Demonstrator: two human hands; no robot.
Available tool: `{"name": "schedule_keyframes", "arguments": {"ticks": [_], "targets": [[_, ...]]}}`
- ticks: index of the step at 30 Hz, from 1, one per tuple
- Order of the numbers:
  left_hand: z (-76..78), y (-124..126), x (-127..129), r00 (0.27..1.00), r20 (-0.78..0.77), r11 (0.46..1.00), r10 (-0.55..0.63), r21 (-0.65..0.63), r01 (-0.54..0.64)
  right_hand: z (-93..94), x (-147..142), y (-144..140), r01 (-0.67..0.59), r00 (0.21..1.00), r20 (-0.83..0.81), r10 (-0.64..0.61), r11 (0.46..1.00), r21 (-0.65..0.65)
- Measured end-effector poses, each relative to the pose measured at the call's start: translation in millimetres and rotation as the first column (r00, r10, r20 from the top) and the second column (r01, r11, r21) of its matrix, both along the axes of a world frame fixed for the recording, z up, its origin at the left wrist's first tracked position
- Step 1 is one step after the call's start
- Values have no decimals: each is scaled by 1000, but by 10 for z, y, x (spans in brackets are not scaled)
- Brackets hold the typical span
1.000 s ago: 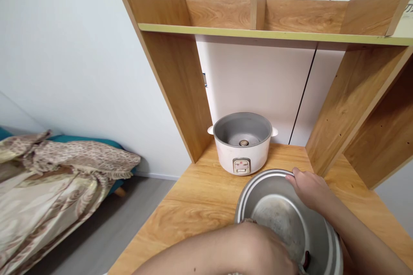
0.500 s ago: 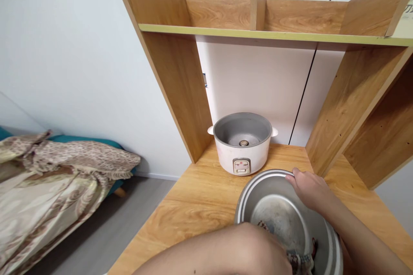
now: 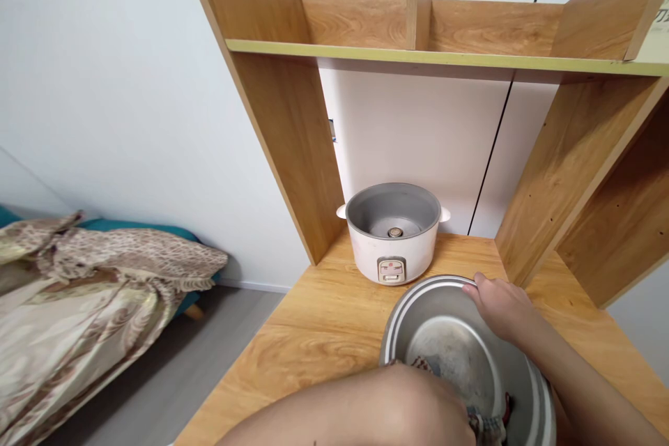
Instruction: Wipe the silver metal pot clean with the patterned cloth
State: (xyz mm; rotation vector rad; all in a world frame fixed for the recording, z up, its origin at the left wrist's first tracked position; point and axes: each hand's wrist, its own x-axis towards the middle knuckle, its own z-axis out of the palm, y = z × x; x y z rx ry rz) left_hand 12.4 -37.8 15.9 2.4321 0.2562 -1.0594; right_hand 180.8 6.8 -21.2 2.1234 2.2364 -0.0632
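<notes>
A round metal pot point(image 3: 418, 301) sits on the wooden table point(image 3: 318, 324) close to me. My right hand point(image 3: 499, 310) grips its far right rim. My left arm crosses the foreground, and my left hand point(image 3: 444, 401) reaches down into the pot, closed on a patterned cloth point(image 3: 488, 425) pressed against the inside. Part of the cloth also shows at the pot's near left wall. Behind the pot stands a white rice cooker body point(image 3: 391, 254), with no lid and an empty grey well.
A wooden shelf unit point(image 3: 418, 56) rises around the table, with side panels at left and right. At the far left a bed with a beige patterned blanket point(image 3: 78, 293) stands on a grey floor point(image 3: 157, 390) beside the table's left edge.
My left hand has shifted slightly inside the pot, and more of the cloth now shows at the lower right. My right hand and the pot have stayed put.
</notes>
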Motion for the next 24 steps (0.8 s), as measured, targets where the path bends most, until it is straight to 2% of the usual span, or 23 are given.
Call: {"name": "schedule_keyframes", "arguments": {"ticks": [7,17,24], "targets": [[-85,1,-36,987,158,999,-44,30,40,17,-19,1,7,1000,13,-7,1000,-17],[-164,23,-27,996,88,1000,-26,-8,26,56,-33,-18,21,1000,-2,-21,999,-39],[-274,44,-26,990,126,998,-55,21,52,47,-29,-21,8,1000,-11,-8,1000,-12]]}}
